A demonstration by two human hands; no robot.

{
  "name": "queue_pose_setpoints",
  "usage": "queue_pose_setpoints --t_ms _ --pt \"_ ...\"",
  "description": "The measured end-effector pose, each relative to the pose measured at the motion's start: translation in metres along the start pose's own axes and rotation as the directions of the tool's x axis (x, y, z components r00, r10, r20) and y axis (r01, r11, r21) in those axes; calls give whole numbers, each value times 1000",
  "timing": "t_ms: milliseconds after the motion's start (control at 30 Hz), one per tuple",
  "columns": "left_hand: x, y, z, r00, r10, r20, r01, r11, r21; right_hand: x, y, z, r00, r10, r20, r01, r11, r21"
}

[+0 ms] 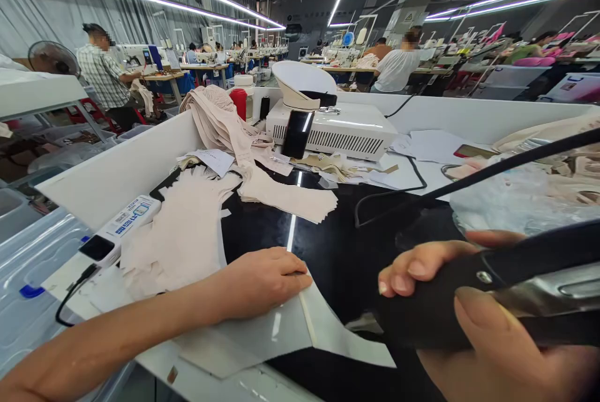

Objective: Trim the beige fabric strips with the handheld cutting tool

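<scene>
My left hand (269, 277) presses down on a pale, see-through cut sheet (248, 339) at the near edge of the black tabletop (356, 252). Its fingers are bent together around the top of a narrow beige strip (308, 321) along that sheet; what lies under the fingertips is hidden. My right hand (492, 327) is wrapped round a black corded hand tool (431, 308) with a metal lever, close to the camera and partly blurred. The tool's front end lies low over the table, just right of the sheet's pointed tail.
Stacked beige fabric pieces (173, 227) lie left, beside a white power bank (126, 227). Behind stand a white vented box (332, 130), a leaning phone (297, 133) and a red thread cone (239, 103). A black cable (506, 164) crosses the right side, near plastic bags (520, 195). People sit farther back.
</scene>
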State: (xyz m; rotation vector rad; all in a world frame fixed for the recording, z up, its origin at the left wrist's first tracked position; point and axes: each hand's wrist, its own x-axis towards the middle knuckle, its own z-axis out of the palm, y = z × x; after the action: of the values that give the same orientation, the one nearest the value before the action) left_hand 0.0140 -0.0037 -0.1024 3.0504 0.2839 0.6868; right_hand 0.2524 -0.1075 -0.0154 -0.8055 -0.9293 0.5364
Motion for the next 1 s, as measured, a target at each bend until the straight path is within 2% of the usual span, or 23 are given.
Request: queue_pose_setpoints --t_ms 100,167,300,467,667,1000 --pt "1 2 1 1000 9 -5 -9 1000 -1 15 6 11 998 29 48 -30 999 20" --pt "2 3 1 1000 -2 -11 2 1000 -13 23 15 19 999 -3 53 2 1000 18" --pt "2 3 1 1000 -18 -10 18 999 -42 31 36 35 995 -96 -24 97 994 49" --pt "1 3 3 998 -15 -61 10 997 -75 34 51 42 992 -126 -18 127 992 22" --pt "1 4 2 999 -24 -36 22 997 -72 35 53 43 992 -123 -27 124 991 40" --pt "1 4 -3 999 -45 21 46 996 -72 32 39 47 993 -98 -69 100 995 22"
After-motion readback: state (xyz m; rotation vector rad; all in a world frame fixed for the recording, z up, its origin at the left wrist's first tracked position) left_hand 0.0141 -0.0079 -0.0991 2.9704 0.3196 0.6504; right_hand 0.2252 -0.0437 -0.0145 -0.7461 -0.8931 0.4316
